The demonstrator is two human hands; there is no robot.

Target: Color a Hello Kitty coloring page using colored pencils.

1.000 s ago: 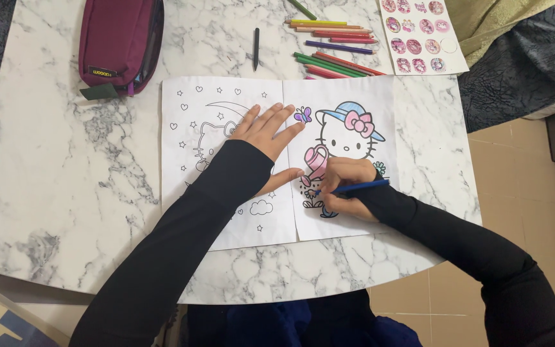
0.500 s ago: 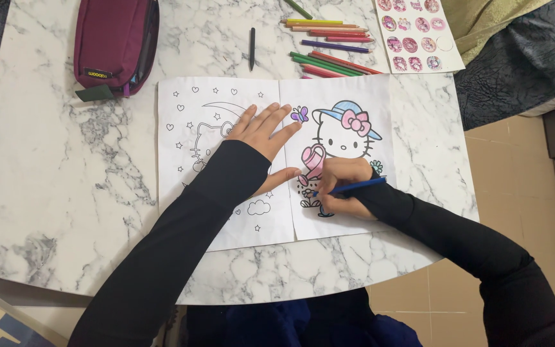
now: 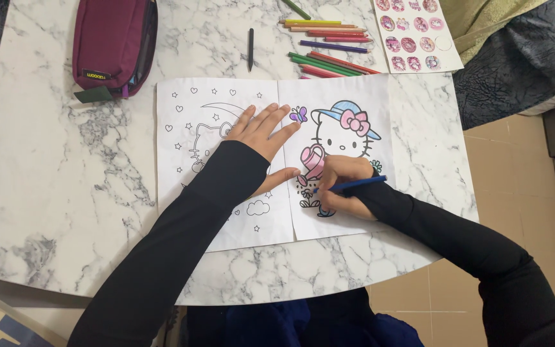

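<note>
we look down on our two hands at work on a coloring page [image 3: 335,151] that lies flat on the marble table [image 3: 65,180]. our right hand [image 3: 345,186] is closed around a blue pencil [image 3: 354,184], fingers wrapped tight on its shaft, the tip down on the paper near the lower left of the cat drawing, just below the pink watering can [image 3: 313,160]. the pencil lies nearly level, its back end pointing to the right over our black sleeve. our left hand [image 3: 266,132] lies flat with the fingers spread apart, palm down, holding nothing; it presses across the seam between the coloured page and the uncoloured page [image 3: 191,128] to its left, the thumb reaching toward the pink can.

the cat on the right page has a blue hat and a pink bow filled in, and a purple butterfly [image 3: 300,114] sits just beside our left fingertips. beyond the pages, a row of coloured pencils [image 3: 332,45] lies loose on the table, with a single dark pencil [image 3: 250,48] apart to their left. a maroon pencil case [image 3: 110,42] rests at the far left, and a sticker sheet [image 3: 415,32] lies at the far right.
</note>
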